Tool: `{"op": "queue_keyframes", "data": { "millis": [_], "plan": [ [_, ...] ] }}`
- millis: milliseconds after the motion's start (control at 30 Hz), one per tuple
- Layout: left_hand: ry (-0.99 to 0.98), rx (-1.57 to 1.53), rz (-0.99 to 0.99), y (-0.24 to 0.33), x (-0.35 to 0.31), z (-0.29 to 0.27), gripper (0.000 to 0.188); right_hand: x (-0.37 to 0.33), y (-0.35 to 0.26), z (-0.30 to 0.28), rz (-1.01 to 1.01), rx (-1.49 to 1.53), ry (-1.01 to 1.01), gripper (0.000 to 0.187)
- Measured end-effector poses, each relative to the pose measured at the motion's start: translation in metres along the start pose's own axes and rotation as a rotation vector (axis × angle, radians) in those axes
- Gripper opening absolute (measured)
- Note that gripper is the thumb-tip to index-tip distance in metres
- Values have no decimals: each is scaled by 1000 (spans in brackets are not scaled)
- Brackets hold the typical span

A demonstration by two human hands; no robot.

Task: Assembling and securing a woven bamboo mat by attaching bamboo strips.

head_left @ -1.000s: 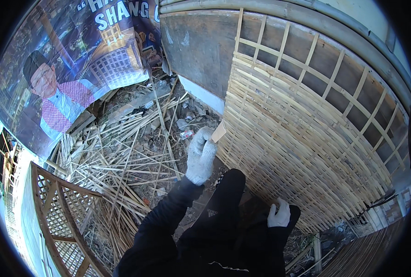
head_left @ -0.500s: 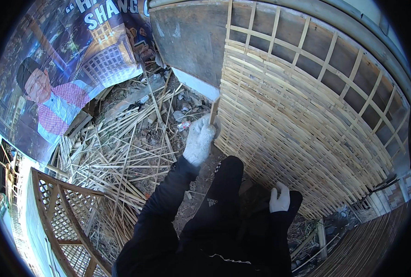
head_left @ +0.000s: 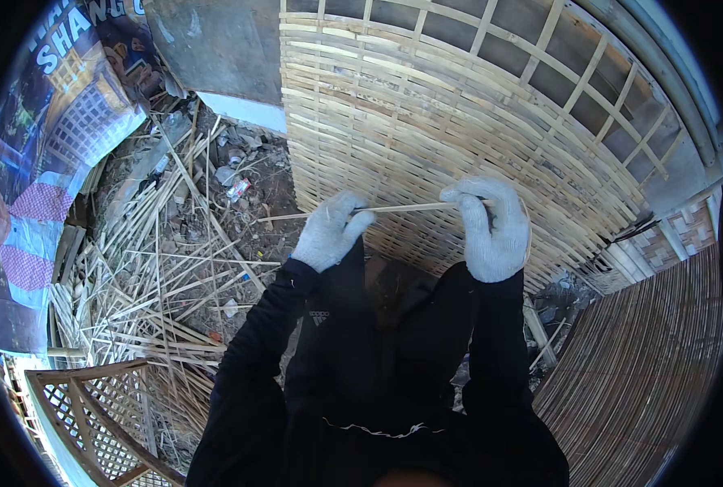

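Note:
Both my hands wear pale work gloves and grip one thin bamboo strip (head_left: 410, 208), which runs nearly level between them. My left hand (head_left: 333, 230) pinches it near its left part, and a thin end pokes out beyond the fingers. Over on the right, my right hand (head_left: 493, 227) has its fingers curled round the strip; a narrow length seems to bend down along the glove's outer side. Just behind the hands stands a woven bamboo panel (head_left: 426, 122), with close-set slats below and a wide, open lattice along its top.
Loose bamboo strips (head_left: 146, 276) lie heaped on the ground at left. A wooden lattice frame (head_left: 94, 422) stands at lower left, beneath a printed banner (head_left: 45, 203). A dark board (head_left: 215, 49) is behind. At lower right is a stack of thin brown sticks (head_left: 645, 357).
My right hand has risen from beside my knee to the strip. The left hand has turned the strip from upright to level. The view has swung to the right.

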State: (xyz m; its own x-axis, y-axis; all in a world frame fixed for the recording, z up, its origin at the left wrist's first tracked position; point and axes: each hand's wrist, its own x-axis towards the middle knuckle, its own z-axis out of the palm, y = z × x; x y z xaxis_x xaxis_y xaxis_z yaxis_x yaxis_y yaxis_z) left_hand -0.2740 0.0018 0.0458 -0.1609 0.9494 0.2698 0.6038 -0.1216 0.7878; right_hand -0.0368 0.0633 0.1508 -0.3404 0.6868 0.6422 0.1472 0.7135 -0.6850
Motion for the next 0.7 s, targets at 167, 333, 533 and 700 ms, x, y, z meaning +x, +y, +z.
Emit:
{"op": "queue_keyframes", "data": {
  "millis": [167, 333, 533, 700],
  "plan": [
    [25, 133, 81, -23, 2, 15, 23, -37, -6, 8, 53, 128, 223, 15],
    [61, 201, 106, -8, 8, 11, 32, -77, -10, 0, 15, 132, 277, 20],
    [131, 404, 313, -10, 6, -8, 32, -96, -1, -12, 253, 65, 247, 21],
    [261, 430, 383, -6, -6, -15, 51, -137, 34, -16, 592, 269, 344, 23]
  ]
}}
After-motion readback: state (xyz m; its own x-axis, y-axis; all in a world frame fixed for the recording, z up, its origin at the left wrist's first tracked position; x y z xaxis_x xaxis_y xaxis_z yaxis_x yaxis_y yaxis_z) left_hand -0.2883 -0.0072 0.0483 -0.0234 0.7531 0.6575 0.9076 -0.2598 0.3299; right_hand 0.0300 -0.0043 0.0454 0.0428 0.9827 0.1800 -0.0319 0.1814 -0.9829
